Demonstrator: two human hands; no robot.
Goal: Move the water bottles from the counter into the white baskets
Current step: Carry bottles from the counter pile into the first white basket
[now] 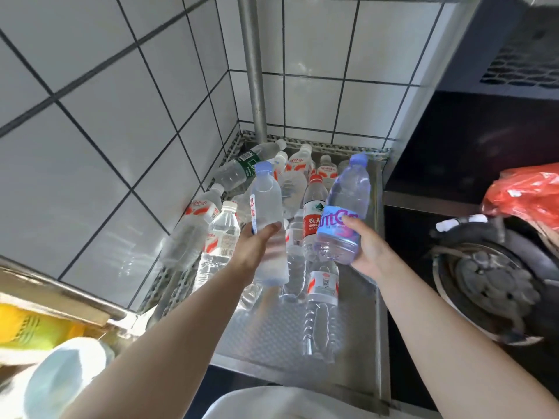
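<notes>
The counter (pixel 302 334) held a heap of bottles (pixel 314 225) piled toward its far corner. You gripped one in each hand, lifted for carrying off: your left hand (pixel 257 246) around a clear bottle (pixel 267 204), your right hand (pixel 363 246) around a purple-tinted bottle (pixel 348 207). No white basket could be made out for certain.

Two blue-capped bottles are held up, one clear (pixel 266 204) at ten o'clock, one purple-tinted (pixel 348 207) at two o'clock; roughly ten more bottles lie on the metal counter (pixel 272 337), one green-labelled (pixel 242 169), one red-capped (pixel 313 219), the exact count unclear
</notes>
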